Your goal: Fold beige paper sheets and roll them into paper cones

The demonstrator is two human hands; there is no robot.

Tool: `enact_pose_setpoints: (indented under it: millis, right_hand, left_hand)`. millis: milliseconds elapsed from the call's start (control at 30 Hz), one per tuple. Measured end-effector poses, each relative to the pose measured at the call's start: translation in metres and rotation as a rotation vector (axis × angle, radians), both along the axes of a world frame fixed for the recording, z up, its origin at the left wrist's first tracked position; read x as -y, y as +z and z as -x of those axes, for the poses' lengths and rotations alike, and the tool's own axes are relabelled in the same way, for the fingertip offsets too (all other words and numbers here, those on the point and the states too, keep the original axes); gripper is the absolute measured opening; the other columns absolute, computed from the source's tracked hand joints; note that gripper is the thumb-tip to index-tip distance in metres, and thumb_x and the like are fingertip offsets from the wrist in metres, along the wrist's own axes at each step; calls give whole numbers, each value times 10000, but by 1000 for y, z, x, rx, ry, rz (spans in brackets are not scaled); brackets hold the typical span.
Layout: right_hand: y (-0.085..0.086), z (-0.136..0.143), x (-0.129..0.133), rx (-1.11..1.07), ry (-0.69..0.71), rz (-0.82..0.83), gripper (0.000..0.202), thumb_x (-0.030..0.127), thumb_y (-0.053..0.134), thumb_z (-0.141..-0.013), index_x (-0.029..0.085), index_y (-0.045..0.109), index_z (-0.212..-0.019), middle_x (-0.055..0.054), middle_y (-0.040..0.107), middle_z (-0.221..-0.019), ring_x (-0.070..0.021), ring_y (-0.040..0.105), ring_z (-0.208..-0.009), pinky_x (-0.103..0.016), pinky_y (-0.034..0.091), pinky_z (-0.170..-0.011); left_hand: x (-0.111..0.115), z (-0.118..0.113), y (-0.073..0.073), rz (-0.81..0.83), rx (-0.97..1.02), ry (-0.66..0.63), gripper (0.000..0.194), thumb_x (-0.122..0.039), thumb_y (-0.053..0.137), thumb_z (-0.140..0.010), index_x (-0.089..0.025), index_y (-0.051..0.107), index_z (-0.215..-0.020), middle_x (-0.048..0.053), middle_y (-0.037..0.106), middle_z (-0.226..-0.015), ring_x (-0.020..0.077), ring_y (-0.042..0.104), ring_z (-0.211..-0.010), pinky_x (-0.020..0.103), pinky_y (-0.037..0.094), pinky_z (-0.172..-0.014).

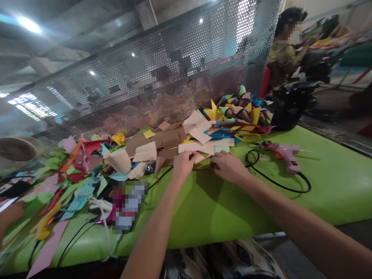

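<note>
So far left there's another person's hand (pixel 11 216), then a yellow glue gun (pixel 46 224) by a pink paper strip (pixel 49 250). Next comes a pixelated phone-like slab (pixel 131 207), so any writing on it is unreadable, with a curled cream sheet (pixel 118 161) behind it. Middle of the near table: my left hand (pixel 183 162) and right hand (pixel 228 166) bend their fingers in at either end of a small peach paper piece (pixel 199 157), just in front of the scrap pile. Can't tell how firmly either one grasps it, tbh. Behind and to the right, colourful paper cones (pixel 238 110), then a pink glue gun (pixel 286 155), red light glowing, on the green table (pixel 334 178)
</note>
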State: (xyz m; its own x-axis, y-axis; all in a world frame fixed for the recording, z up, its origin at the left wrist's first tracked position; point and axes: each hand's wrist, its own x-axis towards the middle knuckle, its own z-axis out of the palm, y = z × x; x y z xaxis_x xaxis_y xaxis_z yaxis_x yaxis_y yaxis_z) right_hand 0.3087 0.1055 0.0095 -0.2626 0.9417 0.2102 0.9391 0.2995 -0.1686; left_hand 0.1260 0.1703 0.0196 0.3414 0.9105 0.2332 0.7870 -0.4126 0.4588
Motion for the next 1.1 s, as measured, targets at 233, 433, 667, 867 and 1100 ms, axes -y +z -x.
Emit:
enact_pose_setpoints:
  millis: [233, 433, 667, 867, 1100]
  right_hand:
    - [3, -1, 1, -39, 22, 13, 103, 206, 599, -857, 183, 700, -860, -80, 695, -932, -253, 567, -944, -325, 388, -761]
    - [-2, 0, 0, -68, 42, -33, 106, 207, 601, -862, 185, 696, -823, -81, 697, -886, -247, 580, -905, -317, 399, -741]
    - [-5, -2, -2, -159, 88, -73, 97, 261, 657, -842, 189, 708, -881, -84, 698, -908, -252, 589, -913, -335, 426, -789]
    - [1, 6, 3, -552, 181, -99, 393, 351, 653, -868, 190, 629, -1226, -109, 682, -1122, -244, 603, -984, -374, 460, -870]
    - [-2, 22, 5, -1058, 208, 177, 384, 444, 686, -787, 180, 654, -1064, -18, 660, -798, -157, 580, -696, -289, 459, -643]
  left_hand:
    - [-23, 49, 8, -31, 132, 207, 336, -289, 573, -913, -172, 625, -1224, 84, 739, -1044, 180, 685, -905, 263, 511, -806]
    - [-17, 52, -10, 4, 4, 209, 311, -356, 731, -780, -167, 699, -1026, 146, 723, -1056, 302, 635, -1055, 397, 453, -923]
    - [-12, 50, -3, 18, 79, 287, 122, -186, 560, -856, -172, 681, -845, 144, 716, -1002, 298, 610, -1081, 416, 417, -949]
    - [19, 50, 4, 198, 337, 239, 305, -349, 417, -929, -167, 646, -1015, 61, 722, -796, 169, 653, -626, 257, 461, -579]
    - [67, 19, -13, 566, 914, -28, 262, -402, 670, -757, -148, 697, -817, 8, 655, -635, 83, 462, -500, 202, 332, -496]
